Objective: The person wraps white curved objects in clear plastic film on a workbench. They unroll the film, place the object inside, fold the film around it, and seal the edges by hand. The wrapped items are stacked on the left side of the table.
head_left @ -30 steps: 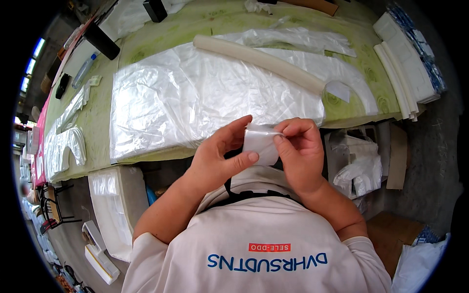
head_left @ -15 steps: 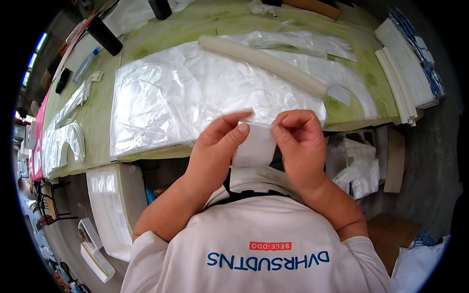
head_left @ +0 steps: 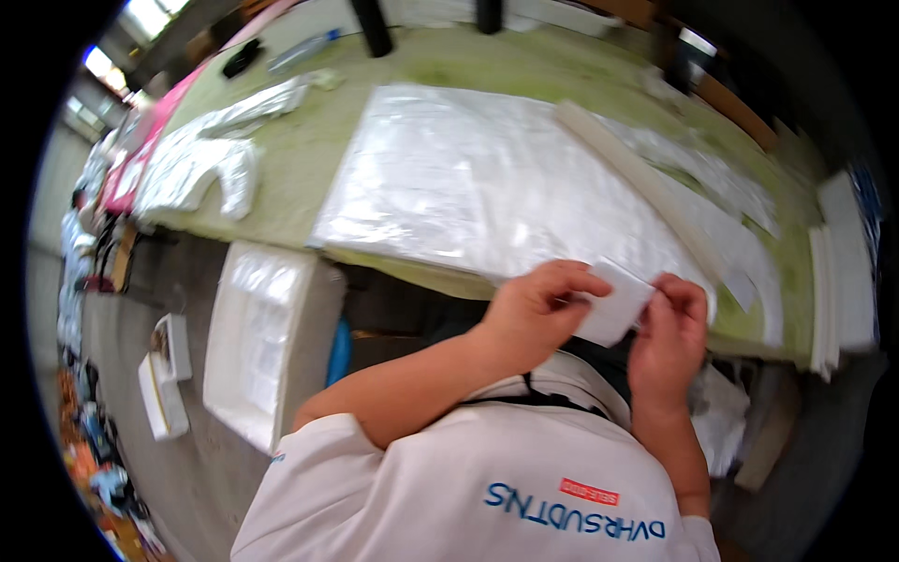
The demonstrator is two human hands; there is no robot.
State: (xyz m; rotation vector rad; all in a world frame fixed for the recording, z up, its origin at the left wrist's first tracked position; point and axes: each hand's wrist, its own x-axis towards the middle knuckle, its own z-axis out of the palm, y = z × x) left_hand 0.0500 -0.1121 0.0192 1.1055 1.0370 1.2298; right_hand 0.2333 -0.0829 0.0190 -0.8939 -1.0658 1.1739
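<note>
A small, flat, white rectangle of folded thin sheet or film (head_left: pixel 616 304) is held up in front of my chest, just off the table's near edge. My right hand (head_left: pixel 667 328) pinches its right edge between thumb and curled fingers. My left hand (head_left: pixel 538 314) has bent fingers at its left edge, thumb and forefinger touching it, slightly blurred. Beyond my hands, a stack of clear plastic sheets or bags (head_left: pixel 449 178) lies on the green-covered table (head_left: pixel 309 140). A long pale roll or tube (head_left: pixel 646 187) rests slantwise across its right part.
Cut plastic pieces (head_left: pixel 201 159) lie at the table's left, near a bottle (head_left: pixel 302 49). Dark upright cylinders (head_left: pixel 372 26) stand at the far edge. A white foam box (head_left: pixel 267 328) with plastic packets is below on the left. White boards (head_left: pixel 843 253) stand at right.
My view has turned left, so the table and its contents appear rotated. Both hands still hold the white folded sheet, which now looks tilted; my left fingers are more bent.
</note>
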